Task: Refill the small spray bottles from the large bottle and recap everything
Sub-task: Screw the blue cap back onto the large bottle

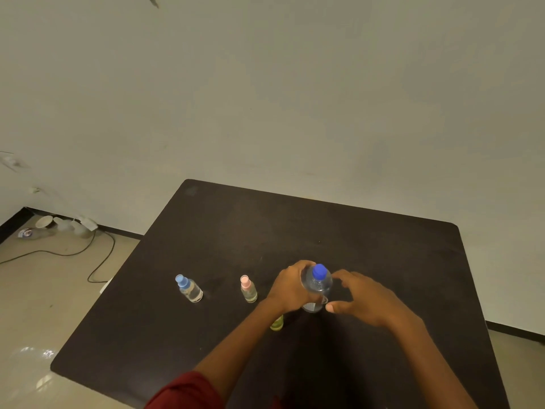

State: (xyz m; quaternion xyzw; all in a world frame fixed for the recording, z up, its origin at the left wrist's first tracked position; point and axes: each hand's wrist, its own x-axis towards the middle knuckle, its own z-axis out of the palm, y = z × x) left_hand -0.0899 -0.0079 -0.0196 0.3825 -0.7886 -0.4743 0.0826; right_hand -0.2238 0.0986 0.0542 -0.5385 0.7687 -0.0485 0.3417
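Observation:
A large clear bottle [317, 286] with a dark blue cap [320, 271] stands upright on the dark table [236, 231]. My left hand [290, 286] is wrapped around its body. My right hand [358, 293] hovers just right of the bottle, fingers curled and apart, holding nothing. A small spray bottle with a light blue cap [188, 288] stands at the left. A small one with a pink cap [248, 289] stands between it and my left hand. A small yellow-green bottle [277, 323] shows partly under my left wrist, its top hidden.
The table's left edge drops to a tiled floor with a black cable [97, 261]. Cups and other litter [56, 225] lie in the far left corner by the wall. A plain wall stands behind the table.

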